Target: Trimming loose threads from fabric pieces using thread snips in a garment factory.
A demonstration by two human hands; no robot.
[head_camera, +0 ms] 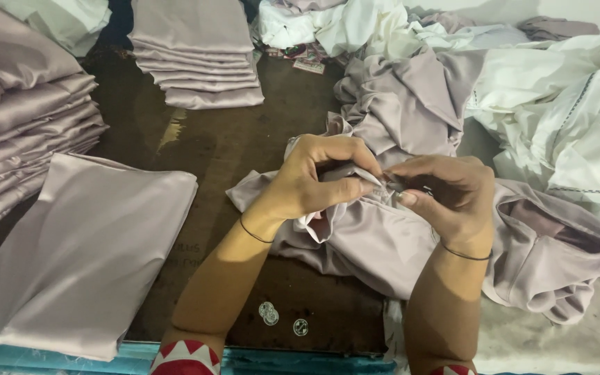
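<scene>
From the head camera, both hands meet over the middle of a dark brown table. The left hand has its fingers curled and pinched together on a fold of a crumpled mauve satin cloth, thumb pressing the fabric against the forefinger. The right hand faces it, fingers bent and closed on the same fold just beside the left thumb; something small and thin seems to sit between the fingertips there, but it is too small to tell what it is. Each wrist wears a thin dark band, and red-and-white patterned sleeves show at the near edge.

The crumpled cloth lies on the table under and to the right of the hands, bunched up, with more of it trailing far toward a heap of white fabric on the right. To the near left lies a smooth folded mauve piece, flat on the table. Behind it on the far left sits a tall stack of folded mauve pieces, and a second, smaller folded stack stands at the far middle. Three small round silver discs rest on the table near the front edge, between the forearms.
</scene>
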